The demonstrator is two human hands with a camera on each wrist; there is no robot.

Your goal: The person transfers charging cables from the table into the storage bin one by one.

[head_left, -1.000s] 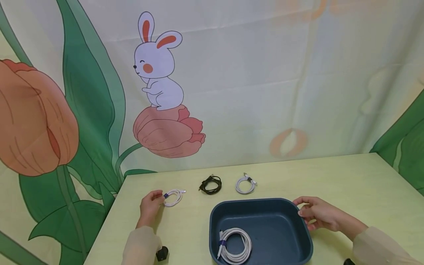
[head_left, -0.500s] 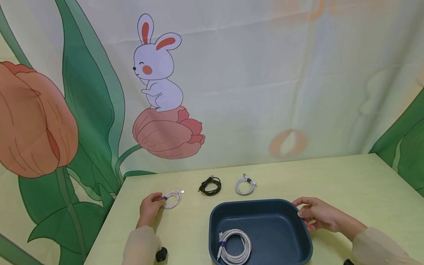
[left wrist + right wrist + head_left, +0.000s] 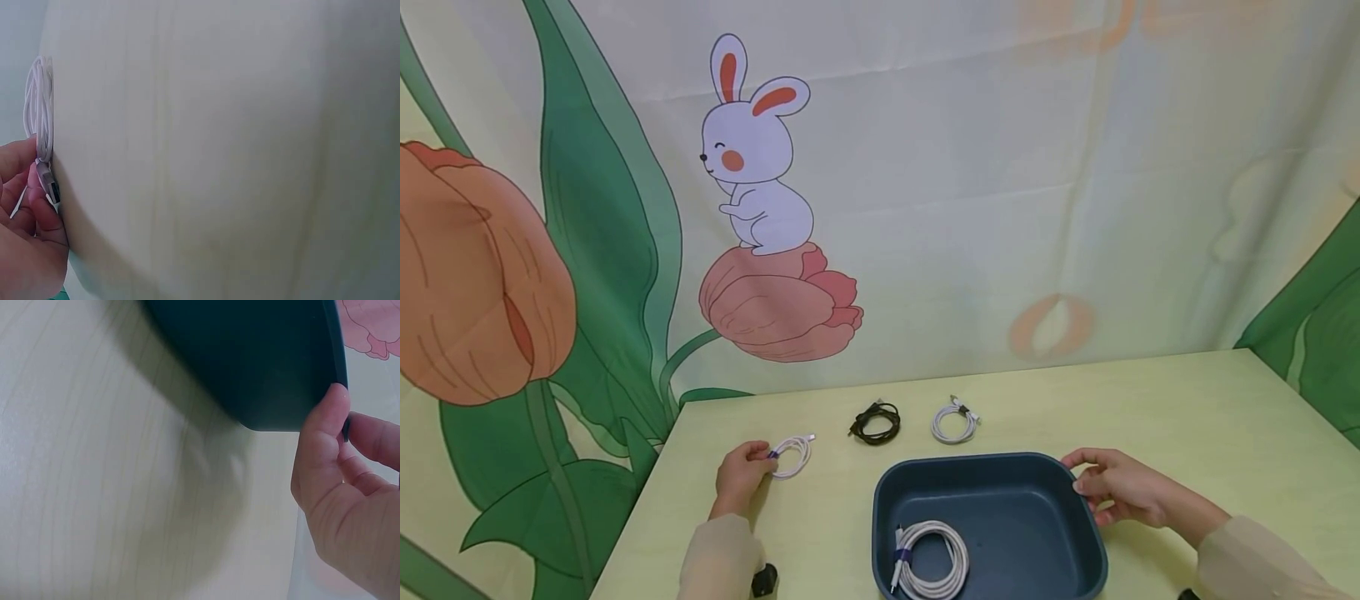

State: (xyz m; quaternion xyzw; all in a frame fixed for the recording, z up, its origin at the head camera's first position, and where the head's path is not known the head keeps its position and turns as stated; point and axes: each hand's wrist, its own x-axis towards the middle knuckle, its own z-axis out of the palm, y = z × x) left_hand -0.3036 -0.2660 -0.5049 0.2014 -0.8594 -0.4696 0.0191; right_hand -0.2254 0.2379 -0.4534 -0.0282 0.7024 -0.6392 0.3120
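Note:
In the head view my left hand point(image 3: 743, 477) pinches the near-left side of a small coiled white cable point(image 3: 793, 457) at its purple tie. The left wrist view shows that cable's loops point(image 3: 39, 106) between thumb and fingers, with a metal USB plug point(image 3: 52, 190) by the fingertips. My right hand point(image 3: 1123, 486) grips the far right corner of a dark blue plastic bin point(image 3: 992, 461). From the right wrist, the thumb and a finger pinch the bin's rim point(image 3: 340, 369). Inside the bin, at its left, lies a thicker coiled white cable point(image 3: 958, 557) with a purple tie.
Behind the bin, a coiled black cable point(image 3: 876, 423) and another white coil point(image 3: 955, 422) with a dark tie lie on the pale wooden table point(image 3: 1150, 400). A curtain point(image 3: 955, 208) printed with a rabbit and tulips hangs at the table's back edge.
My left hand has drawn slightly toward me with the white cable, which has turned a little. My right hand stays on the bin's corner. The head view has tipped very slightly.

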